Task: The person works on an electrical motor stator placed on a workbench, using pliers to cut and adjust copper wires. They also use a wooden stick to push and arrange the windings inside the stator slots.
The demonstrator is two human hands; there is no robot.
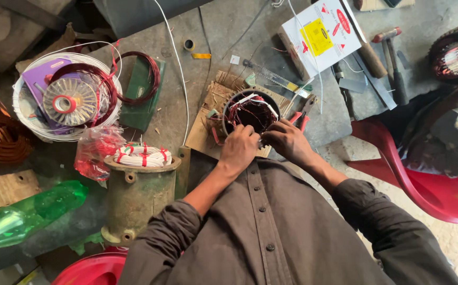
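A round motor stator (251, 112) with red and white winding wires inside stands on a piece of cardboard (214, 113) on the grey workbench. My left hand (239, 148) rests at its near rim with fingers curled on the windings. My right hand (287, 140) sits just right of it, fingers pinched at the same near edge of the stator. What the fingers pinch is hidden between the two hands. Red-handled pliers (298, 119) lie right beside my right hand.
A second wound stator in a worn housing (139, 184) stands at left, with a green plastic bottle (23, 214), coils of wire in a white basin (70, 97), a white box (321, 34), hammers (389, 53) and a red plastic chair (424, 184) around.
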